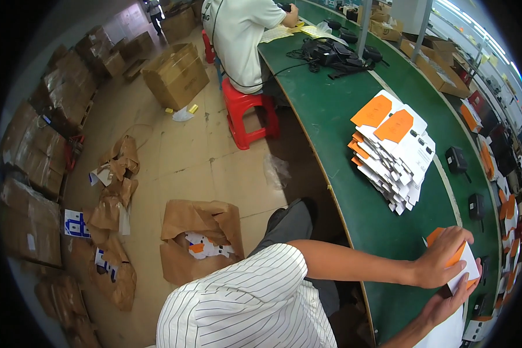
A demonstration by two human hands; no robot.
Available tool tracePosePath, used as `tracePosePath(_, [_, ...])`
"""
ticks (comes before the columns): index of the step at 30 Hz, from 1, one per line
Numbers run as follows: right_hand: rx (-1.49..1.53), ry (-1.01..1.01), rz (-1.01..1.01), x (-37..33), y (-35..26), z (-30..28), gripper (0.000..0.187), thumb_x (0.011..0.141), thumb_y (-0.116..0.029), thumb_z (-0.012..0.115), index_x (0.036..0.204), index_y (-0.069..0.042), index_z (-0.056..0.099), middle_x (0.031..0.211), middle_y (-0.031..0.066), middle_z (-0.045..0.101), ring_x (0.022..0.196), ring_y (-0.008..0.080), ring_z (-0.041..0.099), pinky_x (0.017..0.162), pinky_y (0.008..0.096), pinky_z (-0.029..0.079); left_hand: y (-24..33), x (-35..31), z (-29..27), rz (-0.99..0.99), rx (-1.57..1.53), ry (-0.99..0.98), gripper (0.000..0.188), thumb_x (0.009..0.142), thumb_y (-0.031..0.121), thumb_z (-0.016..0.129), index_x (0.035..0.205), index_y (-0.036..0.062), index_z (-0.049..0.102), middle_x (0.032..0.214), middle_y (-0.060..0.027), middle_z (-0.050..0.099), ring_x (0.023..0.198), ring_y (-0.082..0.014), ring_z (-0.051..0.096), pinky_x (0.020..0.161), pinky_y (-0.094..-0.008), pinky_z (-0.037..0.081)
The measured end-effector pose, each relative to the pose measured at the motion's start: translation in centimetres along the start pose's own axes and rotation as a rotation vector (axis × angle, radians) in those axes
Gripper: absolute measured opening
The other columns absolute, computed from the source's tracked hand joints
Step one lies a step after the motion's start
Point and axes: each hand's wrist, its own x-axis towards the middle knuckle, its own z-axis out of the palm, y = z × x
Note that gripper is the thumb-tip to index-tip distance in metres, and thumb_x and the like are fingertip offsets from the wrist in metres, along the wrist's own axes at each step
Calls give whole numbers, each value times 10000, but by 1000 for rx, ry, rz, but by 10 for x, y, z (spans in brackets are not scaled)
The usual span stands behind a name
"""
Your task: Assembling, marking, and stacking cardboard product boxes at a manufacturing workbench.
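Note:
A small orange-and-white cardboard box (463, 268) is between my two hands at the right side of the green table. My left hand (443, 258) grips it from above, with the fingers bent over its orange face. From below, my right hand (451, 303) presses its fingers against the white side. My palms and fingers partly hide the box, so how far it is folded cannot be seen. Farther along the table lies a leaning stack of flat white-and-orange box blanks (391, 153).
Small black devices (456, 160) sit along the table's (354, 191) far side, beside a row of orange-and-white boxes (507, 223). A co-worker (238, 40) sits ahead on a red stool (249, 116). On the floor at left are an opened brown paper package (174, 255) and cartons (177, 75).

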Motion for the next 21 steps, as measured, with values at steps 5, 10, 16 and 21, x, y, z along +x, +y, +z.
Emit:
tracePosePath(5, [-124, 6, -62, 1, 2, -8, 411, 990, -140, 459, 1380, -50, 371, 1383, 106, 421, 1244, 224, 453, 1017, 360, 399, 4, 0, 2, -69, -72, -59, 335, 732, -1, 511, 1048, 17, 400, 1018, -169, 415, 988, -349, 403, 898, -431, 326])
tracePosePath(10, [-129, 39, -54, 2, 5, -9, 427, 980, -111, 449, 1393, -54, 358, 1432, 103, 387, 1275, 236, 431, 1035, 367, 386, -7, -2, 9, -75, -49, -67, 343, 721, -13, 493, 1050, 26, 403, 1015, -170, 405, 987, -349, 396, 894, -429, 329])
tracePosePath(16, [-155, -135, -206, 3, -14, -8, 495, 979, -219, 460, 1410, -18, 324, 1484, 102, 336, 1337, 245, 367, 1100, 369, 314, 9, 19, -29, 105, -152, -234, 468, 639, 22, 609, 1056, -10, 399, 1042, -176, 406, 1019, -353, 403, 890, -442, 322])
tracePosePath(21, [-207, -285, -103, 10, -18, -46, 688, 960, -411, 479, 1479, -44, 218, 1504, 124, 299, 1378, 262, 314, 1142, 382, 236, -4, 20, -29, 404, 185, -449, 533, 607, -4, 703, 1065, 47, 435, 1166, -219, 365, 1210, -422, 352, 1003, -566, 297])
